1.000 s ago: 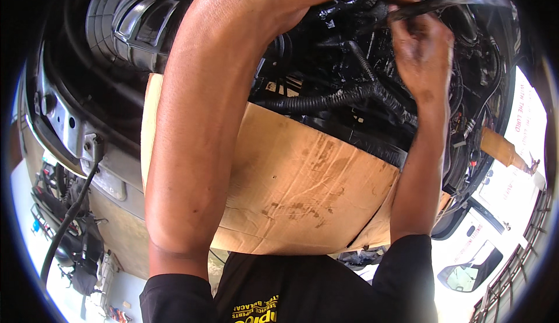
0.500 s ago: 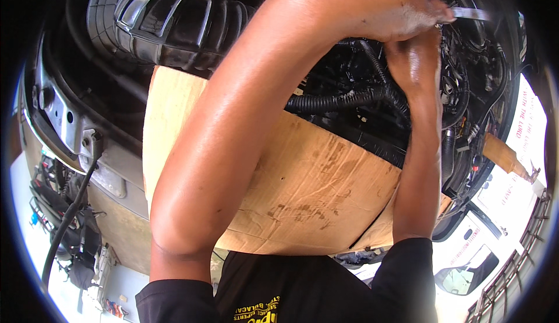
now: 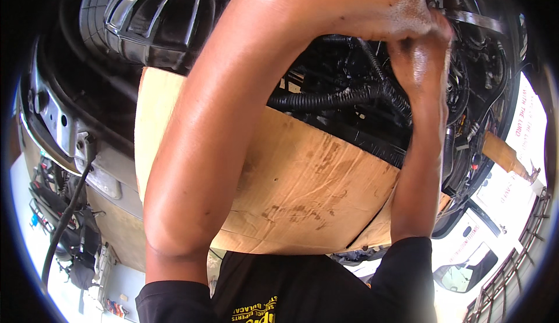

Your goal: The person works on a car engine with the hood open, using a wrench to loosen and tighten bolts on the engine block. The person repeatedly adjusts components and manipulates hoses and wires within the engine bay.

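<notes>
My left arm reaches across the engine bay to the upper right. There my left hand point(image 3: 416, 11) has its fingers curled closed. From beside those fingers a flat, shiny silver metal bar point(image 3: 478, 20), like a tool handle, sticks out to the right; its other end is hidden. Just below, my right hand point(image 3: 418, 56) comes up against the left one, its fingers mostly covered, so its grip is unclear. Around both hands lie black hoses and wiring, including a ribbed black conduit point(image 3: 329, 98) to their lower left.
A stained cardboard sheet point(image 3: 303, 186) covers the near edge of the engine bay, against my black shirt. A large ribbed black air duct point(image 3: 154, 23) lies at the upper left. Metal bodywork point(image 3: 55, 113) borders the left side, and a white vehicle point(image 3: 466, 259) stands at right.
My left hand has shifted slightly right and up, and the right hand moved a little right with it. The silver bar reaches further right and tilts down more at its outer end.
</notes>
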### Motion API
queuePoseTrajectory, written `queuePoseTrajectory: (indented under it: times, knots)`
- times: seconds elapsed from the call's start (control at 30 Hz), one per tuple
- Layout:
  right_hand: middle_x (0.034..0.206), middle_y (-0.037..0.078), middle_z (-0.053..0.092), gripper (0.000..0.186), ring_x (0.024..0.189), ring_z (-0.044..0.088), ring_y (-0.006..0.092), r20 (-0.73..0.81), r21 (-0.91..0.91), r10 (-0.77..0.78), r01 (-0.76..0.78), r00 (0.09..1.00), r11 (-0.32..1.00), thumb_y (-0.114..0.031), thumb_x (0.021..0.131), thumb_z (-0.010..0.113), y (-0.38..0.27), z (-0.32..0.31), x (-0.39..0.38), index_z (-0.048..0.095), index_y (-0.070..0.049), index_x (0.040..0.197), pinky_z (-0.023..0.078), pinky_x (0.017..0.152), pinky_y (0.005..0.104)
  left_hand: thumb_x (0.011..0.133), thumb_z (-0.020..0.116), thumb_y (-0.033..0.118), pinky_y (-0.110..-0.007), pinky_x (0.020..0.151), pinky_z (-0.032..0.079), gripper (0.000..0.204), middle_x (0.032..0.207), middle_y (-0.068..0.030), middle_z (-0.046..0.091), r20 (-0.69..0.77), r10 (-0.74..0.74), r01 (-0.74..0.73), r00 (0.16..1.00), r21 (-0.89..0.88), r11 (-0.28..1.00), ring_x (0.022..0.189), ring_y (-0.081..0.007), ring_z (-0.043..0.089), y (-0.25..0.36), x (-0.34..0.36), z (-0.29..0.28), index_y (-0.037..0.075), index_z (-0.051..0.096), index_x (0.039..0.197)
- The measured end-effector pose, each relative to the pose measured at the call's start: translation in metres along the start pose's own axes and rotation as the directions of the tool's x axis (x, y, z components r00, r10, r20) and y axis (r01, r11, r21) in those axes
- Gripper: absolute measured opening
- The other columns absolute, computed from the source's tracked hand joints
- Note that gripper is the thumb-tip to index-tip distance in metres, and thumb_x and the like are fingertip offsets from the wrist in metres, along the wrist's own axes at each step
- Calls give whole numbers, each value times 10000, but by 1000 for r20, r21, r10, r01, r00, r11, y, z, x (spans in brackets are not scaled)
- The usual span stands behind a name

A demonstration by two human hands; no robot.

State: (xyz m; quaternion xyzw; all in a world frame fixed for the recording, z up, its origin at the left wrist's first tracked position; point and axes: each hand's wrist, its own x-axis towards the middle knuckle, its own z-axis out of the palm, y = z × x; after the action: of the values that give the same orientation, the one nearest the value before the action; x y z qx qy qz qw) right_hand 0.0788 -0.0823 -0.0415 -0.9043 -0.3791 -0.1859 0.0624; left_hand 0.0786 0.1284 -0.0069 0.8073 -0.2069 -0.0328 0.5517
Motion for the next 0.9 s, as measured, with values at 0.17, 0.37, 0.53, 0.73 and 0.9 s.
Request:
queuePoseTrajectory:
  times: [0.17, 0.37, 0.53, 0.73, 0.9]
  knots:
    - [1069, 78, 815, 375, 932, 741, 111, 165, 111, 526, -546, 834, 831, -208, 987, 824, -6, -41, 1, 769, -46, 1321, 582, 812, 329, 1000, 643, 148, -423, 891, 576, 233, 1044, -177, 752, -1, -17, 17, 1000, 22, 1000, 974, -305, 721, -3, -6, -6, 1, 720, 1163]
    - [1130, 88, 798, 381, 1011, 748, 133, -7, 555, 468, -387, 883, 737, -200, 1015, 822, -13, -36, -6, 741, -11, 1336, 567, 828, 271, 1000, 644, 145, -431, 902, 575, 240, 1053, -183, 757, 6, -26, 25, 1000, 50, 998, 987, -313, 727, 0, -8, -6, 1, 725, 1174]
    - [1109, 83, 799, 294, 931, 729, 109, -115, 538, 412, -292, 904, 791, -197, 1028, 808, -11, -31, -5, 779, -11, 1253, 571, 800, 250, 999, 644, 142, -437, 912, 575, 247, 1061, -189, 761, 20, -17, 16, 1000, 52, 998, 997, -321, 731, 1, -5, -1, 1, 729, 1184]
    - [1082, 98, 810, 264, 985, 775, 152, -159, 520, 408, -275, 899, 809, -117, 1032, 783, -18, -30, -5, 769, 1, 1268, 620, 883, 287, 999, 645, 139, -444, 924, 574, 255, 1070, -196, 767, 28, -2, 1, 1000, 62, 998, 1010, -329, 737, -2, -2, 0, 1, 734, 1195]
    - [1166, 118, 794, 291, 1045, 773, 159, -113, 569, 338, -218, 934, 793, -58, 1028, 769, -17, -18, 4, 740, 30, 1303, 620, 949, 291, 999, 646, 136, -451, 934, 574, 263, 1077, -202, 771, 15, -10, 9, 1000, 93, 996, 1021, -336, 741, -2, -11, -10, 1, 738, 1205]
